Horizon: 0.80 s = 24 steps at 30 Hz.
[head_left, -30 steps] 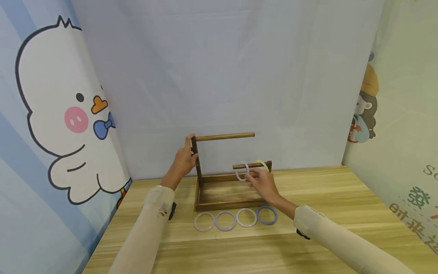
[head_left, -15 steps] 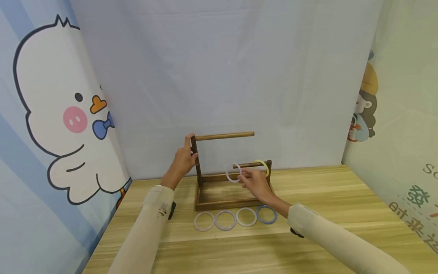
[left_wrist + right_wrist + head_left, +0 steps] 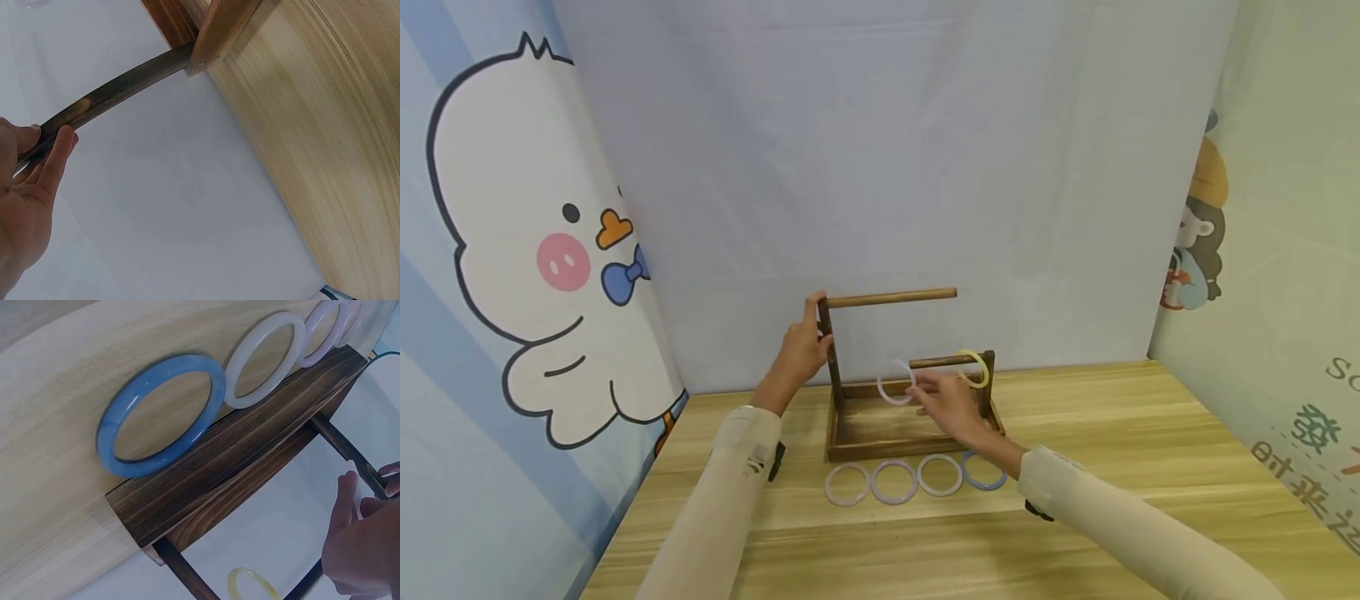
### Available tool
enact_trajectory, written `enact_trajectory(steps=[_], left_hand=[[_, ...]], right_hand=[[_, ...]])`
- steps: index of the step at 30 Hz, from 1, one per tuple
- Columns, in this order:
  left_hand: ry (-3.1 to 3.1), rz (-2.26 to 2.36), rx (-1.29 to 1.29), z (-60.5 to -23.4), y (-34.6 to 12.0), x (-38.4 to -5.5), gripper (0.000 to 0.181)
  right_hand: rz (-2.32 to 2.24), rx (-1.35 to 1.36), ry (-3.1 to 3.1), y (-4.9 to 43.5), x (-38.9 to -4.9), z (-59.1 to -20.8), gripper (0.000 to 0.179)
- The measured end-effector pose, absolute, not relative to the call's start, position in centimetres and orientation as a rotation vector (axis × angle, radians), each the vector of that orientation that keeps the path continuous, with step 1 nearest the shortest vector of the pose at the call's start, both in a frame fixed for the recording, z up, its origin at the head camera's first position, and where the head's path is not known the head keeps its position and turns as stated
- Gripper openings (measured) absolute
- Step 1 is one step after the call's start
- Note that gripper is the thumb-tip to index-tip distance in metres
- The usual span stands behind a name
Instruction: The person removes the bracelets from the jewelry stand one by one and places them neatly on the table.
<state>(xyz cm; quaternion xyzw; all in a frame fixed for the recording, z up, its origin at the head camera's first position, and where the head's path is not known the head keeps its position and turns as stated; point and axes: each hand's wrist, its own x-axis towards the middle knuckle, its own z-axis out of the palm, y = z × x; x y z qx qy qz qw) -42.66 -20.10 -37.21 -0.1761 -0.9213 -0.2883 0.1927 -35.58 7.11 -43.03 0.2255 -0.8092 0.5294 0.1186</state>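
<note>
My left hand (image 3: 801,350) grips the tall left post (image 3: 125,87) of a dark wooden jewelry stand, thumb and fingers on either side of it. My right hand (image 3: 951,404) pinches a pale lilac bangle (image 3: 895,403) by its right edge. That bangle is upright in the air over the stand's tray (image 3: 917,448), just left of the free end of the lower rod (image 3: 936,362). A yellow bangle (image 3: 985,367) hangs on this rod near the short right post. The upper rod (image 3: 891,297) carries nothing. In the right wrist view the fingers largely hide the held bangle.
Along the stand's front, several bangles lie flat in a row on the wooden table (image 3: 1075,533): a blue bangle (image 3: 112,428) at the right, a white bangle (image 3: 234,369) beside it, then pale pinkish-lilac ones. A white cloth backdrop (image 3: 880,167) hangs close behind.
My right hand has drawn the lilac bangle leftward and slightly down, from around the lower rod to beyond its free end. The left hand stays on the post.
</note>
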Motion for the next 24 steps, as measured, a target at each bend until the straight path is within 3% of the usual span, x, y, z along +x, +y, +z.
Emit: enact_trajectory(steps=[24], left_hand=[[-2.56,-0.798,-0.514,-37.1,-20.1,-42.5,0.075]], right_hand=[[1.649,0.889,-2.443,5.9,-32.2,-45.1,0.027]])
